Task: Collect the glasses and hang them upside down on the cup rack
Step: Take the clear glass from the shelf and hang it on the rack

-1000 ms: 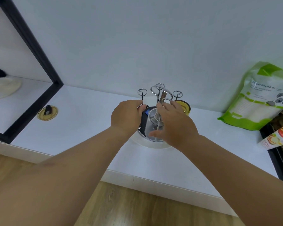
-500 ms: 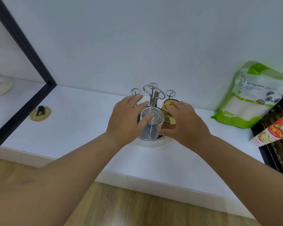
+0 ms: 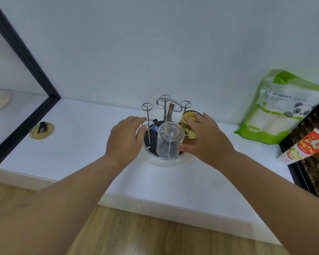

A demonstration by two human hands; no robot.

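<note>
1. A clear glass (image 3: 170, 142) hangs upside down over a wire prong of the chrome cup rack (image 3: 165, 126), which stands on a white counter (image 3: 81, 144) against a pale wall.
2. The person's left hand (image 3: 126, 138) sits at the rack's left side, fingers loosely curved and just beside a looped prong; whether they touch the wire cannot be told, and the hand holds nothing.
3. The right hand (image 3: 204, 138) rests on an amber glass (image 3: 189, 124), inverted on the rack's right side, fingers lying over its top while the thumb reaches toward the clear glass.
4. A green pouch (image 3: 282, 107) with a panda print leans against the wall at far right, a red-and-white carton (image 3: 306, 146) lying near it.
5. A round yellowish lid (image 3: 41, 130) lies well to the left on the counter.
</note>
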